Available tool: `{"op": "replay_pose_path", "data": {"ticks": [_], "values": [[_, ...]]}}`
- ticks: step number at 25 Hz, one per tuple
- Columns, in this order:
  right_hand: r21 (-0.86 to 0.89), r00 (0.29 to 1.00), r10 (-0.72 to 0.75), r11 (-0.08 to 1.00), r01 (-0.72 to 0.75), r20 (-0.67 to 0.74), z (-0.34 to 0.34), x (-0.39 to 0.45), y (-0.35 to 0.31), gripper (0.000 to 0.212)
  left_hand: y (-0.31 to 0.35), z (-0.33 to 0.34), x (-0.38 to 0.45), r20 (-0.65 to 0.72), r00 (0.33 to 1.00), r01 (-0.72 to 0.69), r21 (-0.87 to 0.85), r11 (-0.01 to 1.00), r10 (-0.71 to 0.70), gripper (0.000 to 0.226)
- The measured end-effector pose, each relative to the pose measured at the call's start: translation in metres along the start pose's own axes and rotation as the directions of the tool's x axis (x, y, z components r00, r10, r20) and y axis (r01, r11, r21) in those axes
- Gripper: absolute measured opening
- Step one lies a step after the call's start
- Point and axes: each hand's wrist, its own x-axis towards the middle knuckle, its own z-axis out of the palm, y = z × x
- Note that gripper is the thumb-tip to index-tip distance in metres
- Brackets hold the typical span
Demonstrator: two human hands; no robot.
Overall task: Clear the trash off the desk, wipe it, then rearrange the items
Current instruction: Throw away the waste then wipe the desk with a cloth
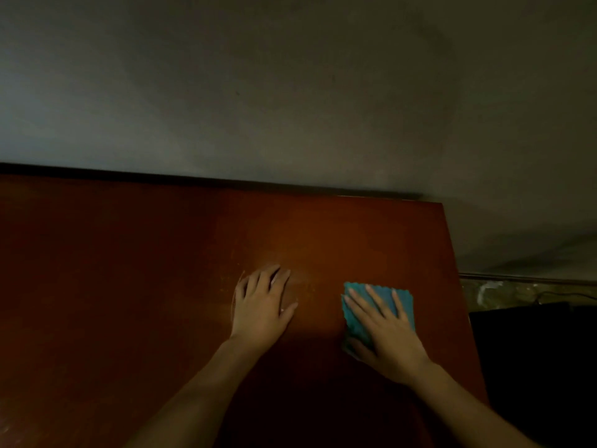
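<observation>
My left hand [261, 305] rests flat on the bare surface [129, 270], fingers relaxed, probably just bracing me. Right hand [384, 331] is spread, pressing the teal cloth [355, 328] down near the right edge for wiping.

Dim throughout, with a soft warm pool of light on the desk [307, 240] just past centre, fading to near-black toward 9 and 6 o'clock. Murky grey-green gradient across the wall [290, 76], darkest smudge toward 1 o'clock. Faint sheen (not true glare) near the left hand [261, 305]. Slight softness and compression smear everywhere. Wide-angle bowing at the edges, plainest at 3 o'clock. Black, unreadable patch at 4 o'clock.
</observation>
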Motion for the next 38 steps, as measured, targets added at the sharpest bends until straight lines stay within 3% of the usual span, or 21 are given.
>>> {"op": "replay_pose_path", "data": {"ticks": [2,5,7,9,11,13,16,17,19,21,23,25,28,30,33,35,38], "values": [[0.024,0.990,0.140,0.990,-0.140,-0.002,-0.007,0.004,0.023,0.074,0.006,0.004,-0.015,-0.004,1.000,0.020,-0.027,0.999,-0.020,0.058],[0.122,0.920,0.389,0.912,-0.392,0.051,-0.018,0.050,0.021,0.077,0.012,0.010,-0.033,0.012,0.999,0.032,-0.022,0.999,-0.032,0.059],[0.148,0.907,0.414,0.895,-0.420,0.071,-0.023,0.070,-0.001,0.072,0.015,0.011,-0.046,0.032,0.999,0.039,-0.004,0.999,-0.039,0.060],[0.144,0.957,0.288,0.946,-0.289,0.030,-0.017,0.057,-0.026,0.073,0.016,0.012,-0.062,0.043,0.998,0.048,-0.019,0.999,-0.047,0.060],[0.042,0.998,0.063,0.997,-0.062,-0.016,-0.004,0.013,-0.049,0.072,0.014,0.013,-0.075,0.026,0.998,0.058,-0.010,0.998,-0.057,0.059],[-0.014,0.994,-0.104,0.994,0.104,0.035,0.009,-0.039,-0.052,0.070,0.013,0.013,-0.087,0.033,0.996,0.081,0.007,0.997,-0.081,0.058],[-0.048,0.980,-0.196,0.979,0.197,0.031,0.020,-0.097,-0.021,0.069,0.016,0.012,-0.104,0.042,0.991,0.128,-0.008,0.992,-0.127,0.060],[-0.042,0.989,-0.148,0.988,0.150,0.027,0.020,-0.104,-0.007,0.069,0.019,0.012,-0.110,0.050,0.989,0.139,-0.007,0.990,-0.138,0.060],[0.030,0.996,0.086,0.996,-0.085,-0.031,0.018,-0.095,0.009,0.074,0.025,0.015,-0.124,0.058,0.984,0.167,-0.014,0.986,-0.166,0.060],[0.154,0.922,0.386,0.912,-0.380,-0.013,0.010,-0.066,0.006,0.077,0.030,0.017,-0.138,0.060,0.982,0.182,-0.021,0.983,-0.181,0.060],[0.194,0.852,0.522,0.832,-0.519,0.040,0.001,-0.039,-0.014,0.075,0.033,0.018,-0.149,0.079,0.980,0.185,-0.002,0.983,-0.184,0.062],[0.194,0.905,0.423,0.885,-0.423,0.045,-0.002,-0.025,-0.043,0.073,0.032,0.018,-0.156,0.096,0.980,0.173,0.017,0.985,-0.174,0.063],[0.069,0.989,0.140,0.988,-0.136,-0.052,0.023,-0.062,-0.092,0.073,0.031,0.020,-0.163,0.092,0.980,0.176,0.036,0.984,-0.178,0.062],[0.072,1.000,-0.012,0.997,0.012,0.010,0.035,-0.115,-0.111,0.074,0.034,0.022,-0.165,0.089,0.974,0.205,0.042,0.978,-0.208,0.062],[-0.001,0.978,-0.203,0.979,0.204,0.034,0.047,-0.187,-0.086,0.075,0.045,0.026,-0.172,0.086,0.970,0.225,0.041,0.974,-0.228,0.063],[-0.039,0.982,-0.188,0.981,0.188,0.004,0.048,-0.208,-0.052,0.074,0.050,0.030,-0.182,0.091,0.975,0.202,0.033,0.979,-0.204,0.064],[0.030,0.986,0.169,0.985,-0.169,-0.001,0.037,-0.190,-0.024,0.075,0.052,0.040,-0.211,0.115,0.980,0.158,0.033,0.987,-0.161,0.063]]}}
